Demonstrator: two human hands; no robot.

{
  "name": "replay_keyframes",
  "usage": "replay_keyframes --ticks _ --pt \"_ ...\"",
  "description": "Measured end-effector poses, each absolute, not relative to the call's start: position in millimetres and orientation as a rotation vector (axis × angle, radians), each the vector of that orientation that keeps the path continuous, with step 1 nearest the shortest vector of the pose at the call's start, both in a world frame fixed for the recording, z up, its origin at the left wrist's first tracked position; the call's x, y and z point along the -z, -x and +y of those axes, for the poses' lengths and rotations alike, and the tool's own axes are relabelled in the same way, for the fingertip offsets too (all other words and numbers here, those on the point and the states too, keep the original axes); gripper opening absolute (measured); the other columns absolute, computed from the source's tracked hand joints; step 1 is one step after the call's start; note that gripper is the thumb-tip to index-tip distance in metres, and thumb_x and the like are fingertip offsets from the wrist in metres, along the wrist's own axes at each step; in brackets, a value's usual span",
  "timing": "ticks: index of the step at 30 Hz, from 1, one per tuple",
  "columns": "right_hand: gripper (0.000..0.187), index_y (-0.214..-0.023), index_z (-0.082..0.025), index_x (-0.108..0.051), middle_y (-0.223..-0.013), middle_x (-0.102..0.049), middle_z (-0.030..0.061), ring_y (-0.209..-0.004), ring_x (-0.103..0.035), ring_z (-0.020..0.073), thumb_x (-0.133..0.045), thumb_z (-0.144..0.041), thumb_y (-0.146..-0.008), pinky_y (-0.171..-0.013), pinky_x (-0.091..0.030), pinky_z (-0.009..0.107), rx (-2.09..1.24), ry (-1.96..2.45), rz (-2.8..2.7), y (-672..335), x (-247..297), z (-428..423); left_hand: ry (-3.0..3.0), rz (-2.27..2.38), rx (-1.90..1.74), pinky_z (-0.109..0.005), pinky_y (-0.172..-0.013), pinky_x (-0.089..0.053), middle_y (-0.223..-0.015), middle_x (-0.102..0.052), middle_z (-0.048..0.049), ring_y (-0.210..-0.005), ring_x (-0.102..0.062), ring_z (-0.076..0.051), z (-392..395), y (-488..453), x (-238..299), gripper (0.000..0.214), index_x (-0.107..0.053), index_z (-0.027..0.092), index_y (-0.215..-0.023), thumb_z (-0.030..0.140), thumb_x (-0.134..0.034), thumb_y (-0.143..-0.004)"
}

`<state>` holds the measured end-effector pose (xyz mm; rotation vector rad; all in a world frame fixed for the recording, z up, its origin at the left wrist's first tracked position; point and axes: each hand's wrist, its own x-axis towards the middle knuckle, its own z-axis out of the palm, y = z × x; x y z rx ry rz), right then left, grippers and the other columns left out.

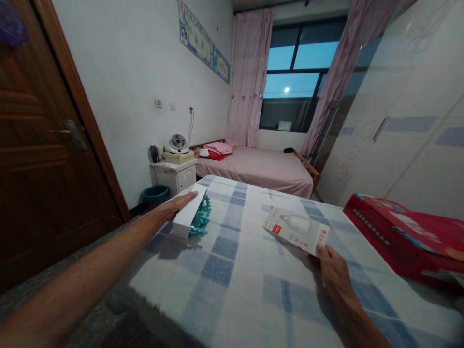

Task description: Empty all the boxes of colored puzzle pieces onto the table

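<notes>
My left hand (178,203) reaches out over the left edge of a checked blue-and-white table (232,270) and lies with stretched fingers on a long white box (187,215). A teal beaded thing (201,218) sits against that box on its right side. My right hand (333,270) rests on the table at the near corner of a flat white carton (296,230) printed with a bulb picture and red marks. Its fingers touch the carton's edge and look curled; their tips are hard to see.
A big red box (402,237) lies on the table's right side. Behind the table stand a pink bed (261,166), a white nightstand (174,176) with a small fan (179,143), a teal bin (155,194), a brown door (39,145) and a white wardrobe (398,121).
</notes>
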<state>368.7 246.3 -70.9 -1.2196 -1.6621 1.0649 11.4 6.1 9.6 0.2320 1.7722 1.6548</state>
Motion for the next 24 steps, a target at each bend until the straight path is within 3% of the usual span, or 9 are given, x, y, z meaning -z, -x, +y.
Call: replay_keyframes --ticks 6,12,18,24 --pt "0.045 -0.085 -0.01 -0.067 -0.072 -0.064 0.0082 -0.062 -0.057 0.018 -0.046 -0.048 -0.071 -0.055 -0.044 0.028 -1.063 1.197 -1.65 -363.5 54.7 221.8 -0.543 2.102 -1.378 -0.032 -0.053 -0.045 -0.072 -0.072 -0.008 -0.063 -0.065 -0.027 19.1 -21.7 -17.5 0.051 -0.067 0.017 -0.092 0.056 -0.073 -0.06" --pt "0.045 -0.094 -0.01 -0.062 -0.06 -0.062 0.004 -0.048 -0.056 0.0162 -0.047 -0.048 -0.074 -0.047 -0.045 0.027 -1.233 1.167 -1.582 -360.9 47.4 210.1 -0.656 2.148 -1.708 -0.028 -0.064 -0.045 -0.082 -0.072 -0.0054 -0.081 -0.065 -0.027 20.3 -15.7 -28.3 0.045 -0.067 0.019 -0.098 0.037 -0.08 -0.058" --pt "0.041 -0.091 -0.011 -0.061 -0.062 -0.064 0.006 -0.051 -0.06 0.017 -0.047 -0.046 -0.075 -0.046 -0.047 0.027 -1.291 1.105 -1.551 -360.8 43.8 205.5 -0.772 2.367 -1.659 -0.028 -0.062 -0.045 -0.09 -0.071 -0.0076 -0.071 -0.063 -0.023 18.6 -6.2 -31.0 0.069 -0.062 0.02 -0.117 0.051 -0.077 -0.057" --pt "0.043 -0.096 -0.011 -0.059 -0.068 -0.065 0.0068 -0.051 -0.059 0.0188 -0.047 -0.047 -0.075 -0.042 -0.048 0.03 -1.355 1.094 -1.51 -357.7 38.9 201.8 -0.903 2.534 -1.705 -0.029 -0.064 -0.046 -0.097 -0.066 -0.0078 -0.073 -0.061 -0.021 17.8 -7.4 -34.6 0.073 -0.056 0.021 -0.126 0.061 -0.065 -0.066"
